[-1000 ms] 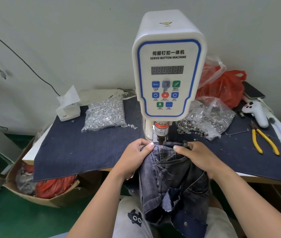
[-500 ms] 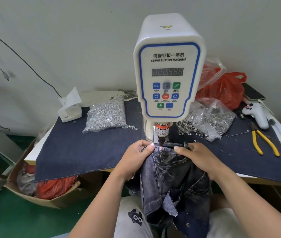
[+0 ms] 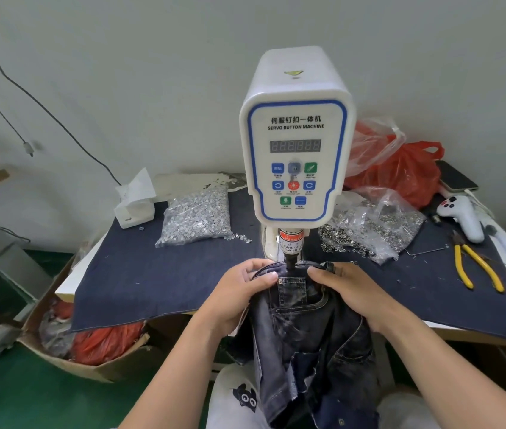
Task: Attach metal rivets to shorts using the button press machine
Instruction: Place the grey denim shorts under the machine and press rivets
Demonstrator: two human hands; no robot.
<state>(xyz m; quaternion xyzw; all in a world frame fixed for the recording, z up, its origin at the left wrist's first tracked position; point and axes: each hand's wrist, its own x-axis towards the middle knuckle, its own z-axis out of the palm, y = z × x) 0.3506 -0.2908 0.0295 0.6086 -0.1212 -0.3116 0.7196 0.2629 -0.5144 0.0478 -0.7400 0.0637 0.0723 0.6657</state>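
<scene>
Head view: worn on the person's head, facing forward and down.
Nearness: close over the bench, the button press machine centred, forearms entering from below.

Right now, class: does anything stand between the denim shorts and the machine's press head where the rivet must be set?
Nothing visible does. The shorts already lie under the press head, held taut by the left hand and right hand, whose fingertips sit close on either side of it.

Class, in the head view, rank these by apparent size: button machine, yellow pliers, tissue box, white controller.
1. button machine
2. yellow pliers
3. tissue box and white controller look alike, so unranked.
</scene>
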